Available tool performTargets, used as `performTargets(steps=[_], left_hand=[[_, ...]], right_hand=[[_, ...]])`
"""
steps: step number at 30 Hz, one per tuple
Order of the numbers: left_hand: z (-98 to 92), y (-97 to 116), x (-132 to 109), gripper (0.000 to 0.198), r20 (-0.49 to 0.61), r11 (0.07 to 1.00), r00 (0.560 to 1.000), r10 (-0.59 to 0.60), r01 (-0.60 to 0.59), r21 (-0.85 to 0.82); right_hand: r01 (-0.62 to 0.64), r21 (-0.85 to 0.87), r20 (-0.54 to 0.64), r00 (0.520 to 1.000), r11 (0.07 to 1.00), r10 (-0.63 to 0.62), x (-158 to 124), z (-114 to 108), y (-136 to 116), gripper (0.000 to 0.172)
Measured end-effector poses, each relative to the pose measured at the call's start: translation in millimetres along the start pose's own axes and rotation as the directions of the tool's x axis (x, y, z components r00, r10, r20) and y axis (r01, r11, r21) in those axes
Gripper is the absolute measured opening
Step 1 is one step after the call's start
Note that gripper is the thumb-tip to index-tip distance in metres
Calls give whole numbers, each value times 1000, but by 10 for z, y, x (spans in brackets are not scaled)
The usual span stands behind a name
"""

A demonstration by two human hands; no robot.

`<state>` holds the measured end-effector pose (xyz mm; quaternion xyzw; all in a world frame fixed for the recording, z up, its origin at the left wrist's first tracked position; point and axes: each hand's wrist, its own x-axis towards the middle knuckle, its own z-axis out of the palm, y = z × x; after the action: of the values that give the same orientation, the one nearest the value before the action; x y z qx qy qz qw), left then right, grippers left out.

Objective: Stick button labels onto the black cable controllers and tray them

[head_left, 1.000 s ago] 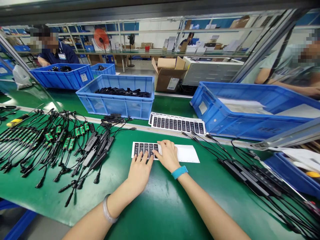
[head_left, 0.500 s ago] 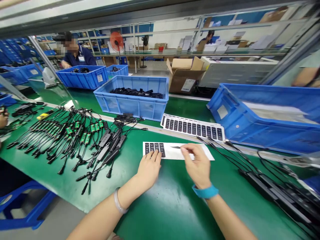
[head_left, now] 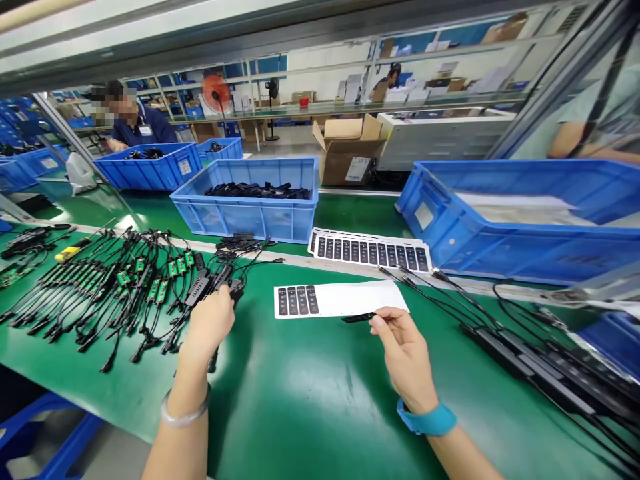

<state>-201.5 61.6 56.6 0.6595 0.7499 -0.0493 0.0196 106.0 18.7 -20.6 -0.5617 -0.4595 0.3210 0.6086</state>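
Observation:
My right hand [head_left: 404,347] pinches a thin black label sticker [head_left: 359,318] by its right end, just over the near edge of a white backing sheet [head_left: 357,299]. Several black stickers [head_left: 299,301] with small printed symbols remain stuck at the sheet's left end. Over the pile of black cabled devices, my left hand [head_left: 213,320] has its fingers curled round a black cabled controller [head_left: 236,288], which they partly hide. A grey-topped controller [head_left: 199,287] lies just left of those fingers.
Cables with green circuit boards [head_left: 161,289] spread across the left of the green table. More sticker sheets [head_left: 370,252] lie behind the backing sheet. Blue bins [head_left: 245,217] stand along the back, another blue bin [head_left: 530,250] at right. Long black cabled bars [head_left: 520,360] lie at right. Co-workers sit beyond.
My left hand has left the sticker sheet and moved left onto the device pile. My right hand has brought the peeled sticker nearer, to the sheet's near edge. The view has shifted slightly right.

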Motion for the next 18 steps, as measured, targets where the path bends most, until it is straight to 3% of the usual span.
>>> performTargets(steps=[2, 3, 4, 6, 8, 10, 13, 16, 18], left_hand=[[14, 172, -1, 32, -65, 977, 997, 48, -60, -205], [35, 269, -10, 33, -104, 919, 992, 73, -108, -380], [66, 368, -26, 34, -135, 797, 986, 94, -156, -583], [150, 567, -81, 32, -114, 374, 982, 150, -163, -913], [243, 751, -163, 34, 16, -16, 962, 271, 21, -1000], [323, 905, -260, 46, 150, -228, 899, 411, 260, -938], [401, 1068, -410, 57, 258, -312, 785, 563, 491, -813], [432, 1166, -542, 58, 295, -297, 660, 691, 631, -716], [449, 1210, -616, 59, 289, -293, 604, 742, 681, -672]], right_hand=[[-7, 0, 9, 1000, 1000, 7, -23, 3, -13, 23], [-9, 0, 11, 1000, 1000, 9, -37, 0, -20, 23], [-10, 2, 15, 1000, 1000, 10, -52, -7, -25, 22], [-11, 11, 31, 999, 1000, 10, -81, -22, -29, 21], [-9, 37, 51, 999, 999, 7, -104, -34, -24, 20], [-14, 84, 74, 997, 996, 8, -124, -34, -25, 18], [-43, 167, 105, 994, 985, 26, -153, -12, -69, 16], [-88, 203, 138, 989, 975, 61, -183, 26, -167, 17], [-129, 194, 168, 981, 973, 96, -202, 50, -232, 20]])
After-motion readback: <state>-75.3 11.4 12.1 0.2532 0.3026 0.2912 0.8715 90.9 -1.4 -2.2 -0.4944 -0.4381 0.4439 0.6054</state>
